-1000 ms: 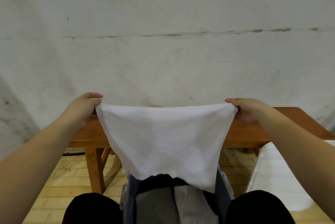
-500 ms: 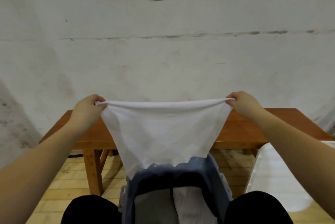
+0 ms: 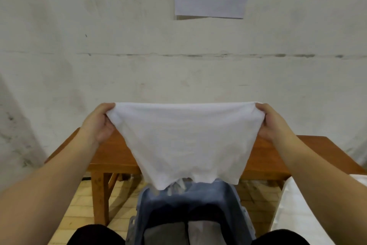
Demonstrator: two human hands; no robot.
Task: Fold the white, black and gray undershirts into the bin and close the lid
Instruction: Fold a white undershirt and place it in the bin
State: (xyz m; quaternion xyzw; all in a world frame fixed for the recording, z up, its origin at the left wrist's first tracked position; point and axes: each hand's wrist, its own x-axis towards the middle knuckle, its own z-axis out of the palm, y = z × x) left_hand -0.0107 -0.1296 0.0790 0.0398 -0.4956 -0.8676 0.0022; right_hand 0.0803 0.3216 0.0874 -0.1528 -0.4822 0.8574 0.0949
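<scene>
Left hand [image 3: 98, 123] and right hand [image 3: 275, 123] pinch the white undershirt [image 3: 186, 141] up high, maybe to fold it over the bin [image 3: 190, 199].

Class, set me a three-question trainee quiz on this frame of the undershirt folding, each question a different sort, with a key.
1. True or false: both hands grip the white undershirt by its top corners.
2. What hangs directly below the undershirt's lower edge? A) the blue-gray bin B) a chair C) a bucket
3. Fill in: behind the undershirt stands a wooden ____.

Key
1. True: the left hand and right hand each pinch a corner.
2. A
3. bench
</scene>
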